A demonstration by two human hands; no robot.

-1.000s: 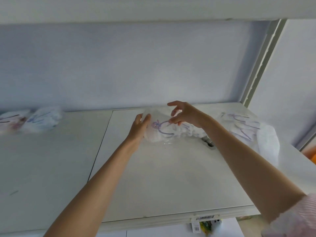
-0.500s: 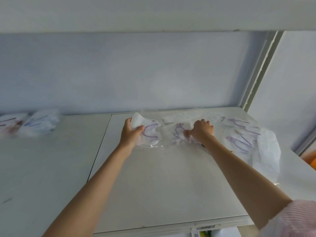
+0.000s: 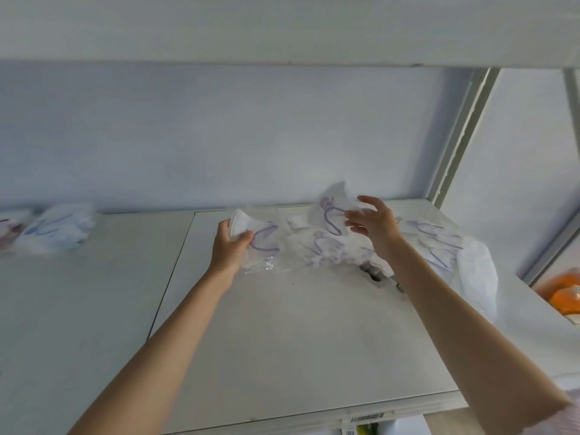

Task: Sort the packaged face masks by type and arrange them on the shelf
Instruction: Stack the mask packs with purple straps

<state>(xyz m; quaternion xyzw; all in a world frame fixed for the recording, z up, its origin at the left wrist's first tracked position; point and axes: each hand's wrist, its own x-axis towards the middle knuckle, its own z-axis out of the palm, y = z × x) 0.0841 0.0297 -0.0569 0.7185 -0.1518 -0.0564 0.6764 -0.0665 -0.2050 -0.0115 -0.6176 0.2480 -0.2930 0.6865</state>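
Note:
My left hand [image 3: 230, 246] grips a clear-wrapped white mask with purple loops [image 3: 263, 241] just above the white shelf [image 3: 298, 334]. A second packaged mask with purple loops [image 3: 331, 211] is lifted at the back, pinched by the fingers of my right hand [image 3: 373, 226]. Beneath and to the right of that hand lies a loose heap of packaged masks [image 3: 439, 243]. Another mask packet [image 3: 323, 249] lies flat between my hands.
A small group of packaged masks [image 3: 53, 229] sits at the far left of the shelf by the back wall. A shelf upright [image 3: 461, 133] stands at the right. An orange object [image 3: 565, 293] shows beyond the right edge. Another shelf board runs overhead.
My right hand has risen from the heap, lifting one packaged mask up and to the right. My left hand keeps hold of its mask in about the same place.

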